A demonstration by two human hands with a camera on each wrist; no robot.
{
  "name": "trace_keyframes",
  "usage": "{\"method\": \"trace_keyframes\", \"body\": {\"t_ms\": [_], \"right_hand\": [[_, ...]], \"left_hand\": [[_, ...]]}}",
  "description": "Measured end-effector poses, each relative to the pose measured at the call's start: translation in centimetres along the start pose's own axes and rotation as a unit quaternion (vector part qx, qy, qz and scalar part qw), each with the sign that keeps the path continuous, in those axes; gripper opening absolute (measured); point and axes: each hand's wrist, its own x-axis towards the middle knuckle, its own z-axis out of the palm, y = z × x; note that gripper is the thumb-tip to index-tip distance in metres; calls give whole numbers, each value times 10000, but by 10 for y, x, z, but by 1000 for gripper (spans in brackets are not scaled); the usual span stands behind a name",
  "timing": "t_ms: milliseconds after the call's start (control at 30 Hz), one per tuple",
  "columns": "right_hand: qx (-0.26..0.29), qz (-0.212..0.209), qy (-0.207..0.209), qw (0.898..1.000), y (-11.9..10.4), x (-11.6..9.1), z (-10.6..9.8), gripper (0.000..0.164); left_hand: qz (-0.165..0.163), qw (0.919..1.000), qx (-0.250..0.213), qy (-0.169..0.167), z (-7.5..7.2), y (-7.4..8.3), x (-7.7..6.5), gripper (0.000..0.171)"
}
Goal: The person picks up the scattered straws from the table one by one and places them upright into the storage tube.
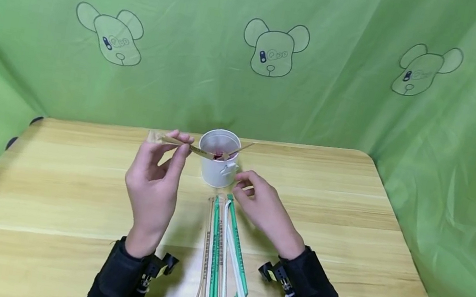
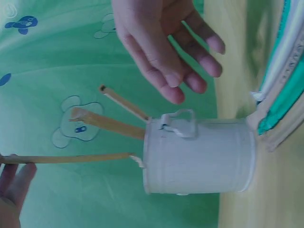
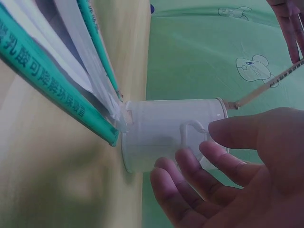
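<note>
Bucket (image 1: pixel 217 171) is the reference: white, upright, near the far edge of the bench (image 1: pixel 73 185). That edge runs just behind it, with the green curtain (image 1: pixel 183 82) beyond, so little depth at the back. Bench top runs wide to bucket's left and right; right edge is well apart from it.

Left hand (image 1: pixel 155 182) is left of bucket, above rim height. Grip clamped: thumb and fingers pinch a brown straw (image 1: pixel 201 151), tilted, lower end at bucket's rim. Can't tell if it touches the rim.

Right hand (image 1: pixel 262 201) is just right of bucket, next to its handle (image 3: pixel 194 128). Grip apart, fingers loosely bent, nothing held.

Two more brown straws (image 2: pixel 111 124) stick out of bucket's mouth. Wrapped straws (image 1: pixel 214 259), brown, green and white, lie in a loose fan on the near side, far ends just beside bucket's base.

Writing: a green wrapper (image 3: pixel 47 76) near bucket's base reads 乳酸可降解环保, rest less sharp. Held straw has dark print, too small to read safely. Bear-head outline (image 1: pixel 273 55) on curtain behind bucket carries lettering, unclear.
</note>
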Motion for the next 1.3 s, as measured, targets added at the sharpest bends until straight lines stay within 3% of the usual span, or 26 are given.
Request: {"method": "trace_keyframes", "body": {"t_ms": [267, 333, 400, 467, 533, 633, 867, 933, 1100, 1300], "right_hand": [[-126, -47, -23, 9999, -1, 1, 2, 31], [-144, -50, -23, 9999, -1, 1, 2, 31], [-137, -73, -42, 9999, -1, 1, 2, 31], [-111, -80, -91, 9999, 0, 1, 3, 31], [-89, -63, -123, 9999, 0, 1, 3, 32], [-128, 2, -147, 9998, 1, -1, 4, 31], [-819, 394, -487, 9947, 5, -4, 18, 34], [-1074, 434, -627, 9913, 7, -5, 24, 38], [-1535, 393, -626, 9854, 10, -8, 36, 48], [-1278, 582, -596, 9883, 10, -7, 33, 45]], "left_hand": [[-62, 9991, 298, -301, -1, -18, -5, 20], [-304, 9967, 585, -477, -4, -22, -6, 19], [-774, 9890, 1004, -762, -7, -26, -8, 22], [-1413, 9731, 1435, -1123, -10, -29, -10, 28], [-2031, 9495, 1839, -1526, -13, -31, -12, 35], [-2639, 9174, 2216, -1992, -17, -33, -14, 40], [-3076, 8592, 2934, -2848, -22, -36, -17, 30], [-3142, 8478, 3011, -3030, -23, -37, -18, 29], [-3233, 8290, 3140, -3310, -24, -37, -21, 26], [-3645, 7824, 3302, -3821, -24, -35, -23, 25]]}}
